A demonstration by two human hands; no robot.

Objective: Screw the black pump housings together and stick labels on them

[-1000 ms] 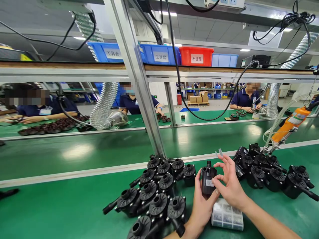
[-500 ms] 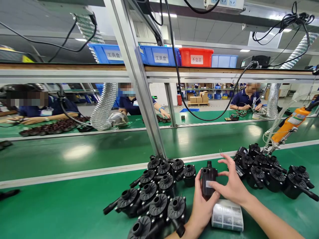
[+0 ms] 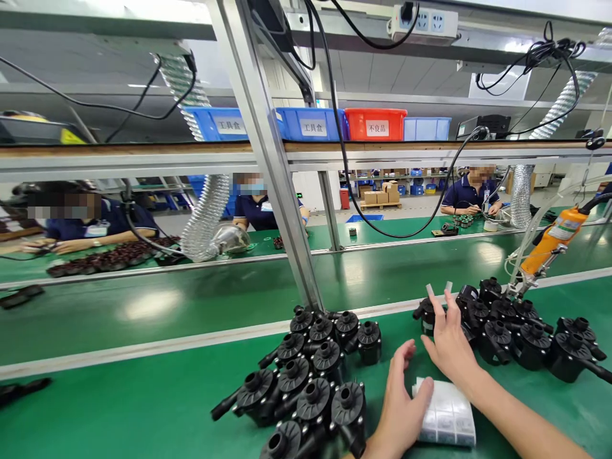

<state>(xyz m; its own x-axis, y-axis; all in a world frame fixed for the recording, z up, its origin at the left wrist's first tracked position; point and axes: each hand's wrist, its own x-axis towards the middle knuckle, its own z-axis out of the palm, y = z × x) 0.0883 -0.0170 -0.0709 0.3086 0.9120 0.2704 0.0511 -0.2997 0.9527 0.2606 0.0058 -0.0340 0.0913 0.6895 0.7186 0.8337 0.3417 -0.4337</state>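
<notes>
My left hand (image 3: 401,398) is open, its fingers curved apart with nothing between them. It is beside a roll of silvery labels (image 3: 449,417), with the thumb in front of the roll's left edge. My right hand (image 3: 452,344) is open above and behind the roll, fingers stretched forward. Two small whitish pieces (image 3: 448,286), which look like labels, stick up at its fingertips. Just behind those fingers stands a black pump (image 3: 425,313), partly hidden by them. It is at the left end of a group of black pumps (image 3: 497,338).
Another cluster of black pumps (image 3: 313,398) stands left of my hands on the green bench. An orange power screwdriver (image 3: 554,239) hangs at the right. A metal post (image 3: 268,153) rises behind the left cluster. Co-workers sit across the bench.
The black pump held by both hands has left them; one now stands by the right group. My hands have moved apart, and the whitish pieces now show clearly at my right fingertips.
</notes>
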